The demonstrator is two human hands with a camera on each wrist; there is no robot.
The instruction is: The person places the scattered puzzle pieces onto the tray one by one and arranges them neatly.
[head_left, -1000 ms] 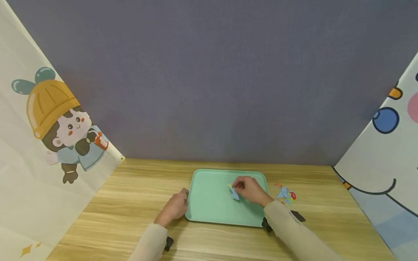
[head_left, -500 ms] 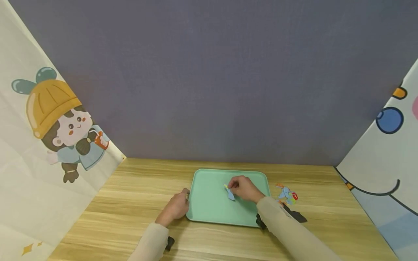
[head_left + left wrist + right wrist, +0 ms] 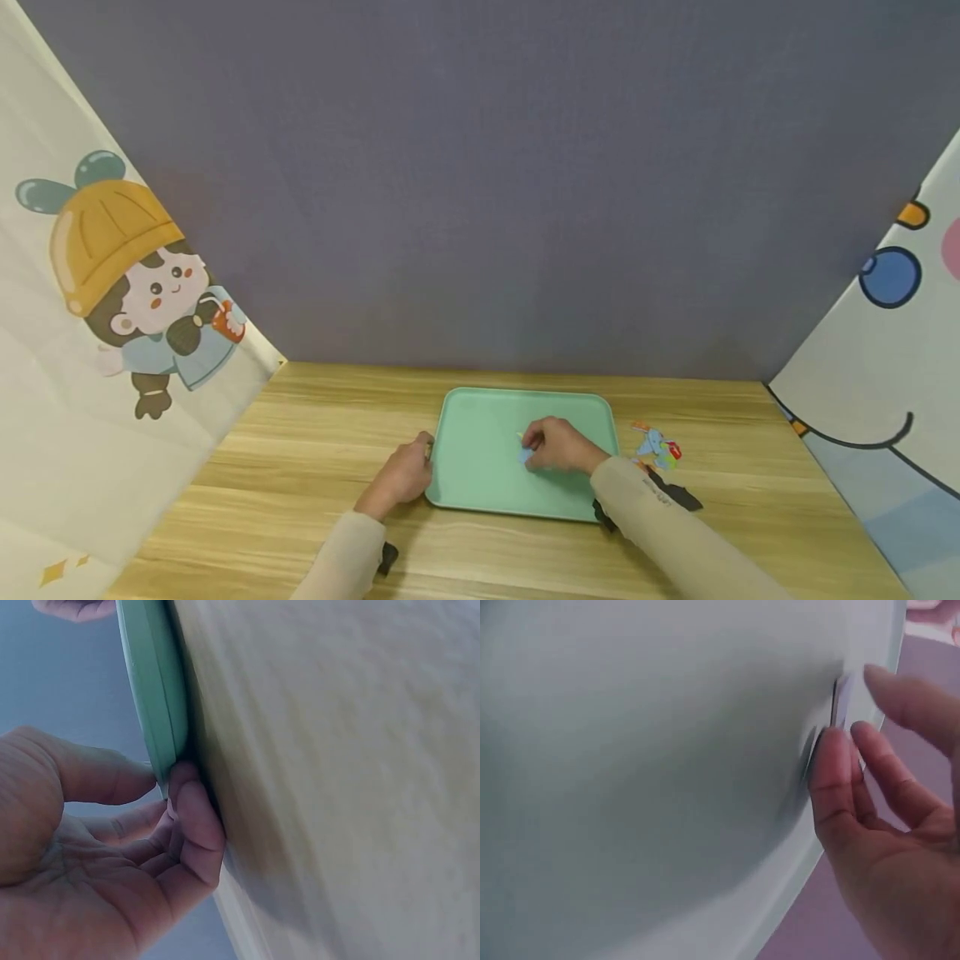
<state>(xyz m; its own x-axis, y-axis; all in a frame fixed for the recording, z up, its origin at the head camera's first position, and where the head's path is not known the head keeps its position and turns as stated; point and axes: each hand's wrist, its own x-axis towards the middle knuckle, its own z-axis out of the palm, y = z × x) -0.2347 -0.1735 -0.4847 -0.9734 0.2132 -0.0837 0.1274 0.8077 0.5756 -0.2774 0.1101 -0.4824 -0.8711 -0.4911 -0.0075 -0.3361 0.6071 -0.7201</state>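
A mint-green tray lies on the wooden table. At its left edge my left hand grips the rim, thumb above and curled fingers underneath, as the left wrist view shows. Over the middle of the tray, my right hand reaches down to a small flat light-blue piece with a pale yellow tip, partly hidden behind the fingers. The right wrist view has the fingertips at the thin piece close over the tray, with the thumb standing apart from them.
Right of the tray lies a small pile of flat cut-out pieces in light blue, orange, red and green. The table meets a grey back wall. Printed cloths with cartoon figures flank both sides.
The right hand has shifted slightly left, then a little toward the person, with the blue piece now mostly covered by it. The left hand keeps its grip on the tray's edge.
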